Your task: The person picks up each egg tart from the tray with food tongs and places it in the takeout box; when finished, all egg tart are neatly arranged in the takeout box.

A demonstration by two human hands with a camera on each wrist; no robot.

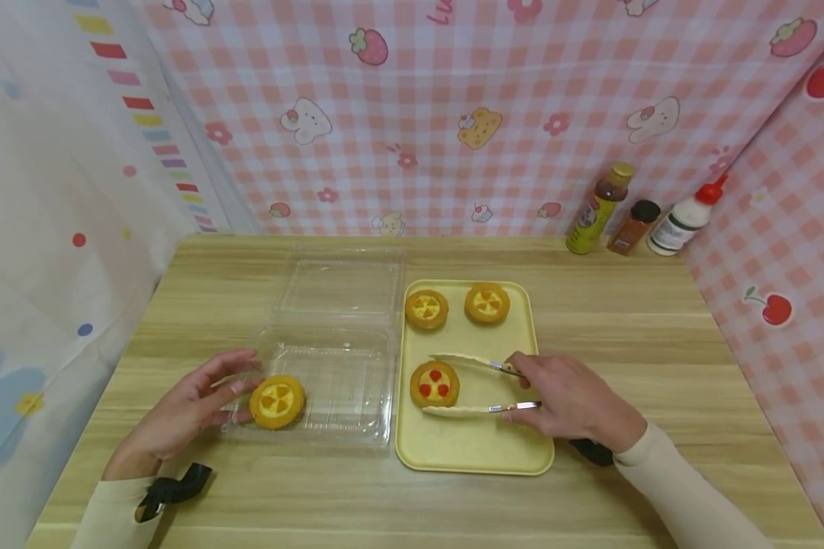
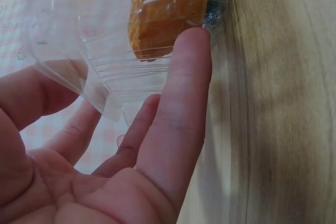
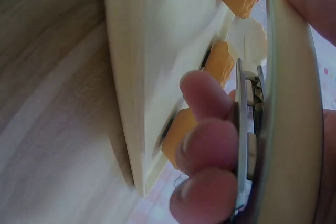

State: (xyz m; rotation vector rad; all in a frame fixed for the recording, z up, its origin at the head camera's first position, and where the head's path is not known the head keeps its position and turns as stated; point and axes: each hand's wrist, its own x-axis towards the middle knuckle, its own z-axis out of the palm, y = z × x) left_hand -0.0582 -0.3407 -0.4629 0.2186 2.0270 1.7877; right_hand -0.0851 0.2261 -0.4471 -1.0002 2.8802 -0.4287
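Observation:
My left hand (image 1: 191,408) is at the left side of a clear plastic clamshell box (image 1: 346,393), its fingers fairly straight against the plastic wall. Inside the box, close to those fingers, sits a round tart (image 1: 278,402) with yellow wedge topping; the left wrist view shows its orange side (image 2: 168,14) through the plastic. In my right hand (image 1: 577,396) I grip a pair of tongs (image 3: 294,103) with cream-coloured ends. The tong ends are spread on either side of a tart with red hearts (image 1: 435,384), which lies on a pale yellow tray (image 1: 477,450).
Two more wedge-topped tarts (image 1: 426,309) lie at the tray's far end. The box's lid (image 1: 343,286) is folded back on the wooden table (image 1: 625,305). At the back right stand a sauce bottle (image 1: 597,213), a spice jar (image 1: 634,229) and a red-capped white bottle (image 1: 687,217).

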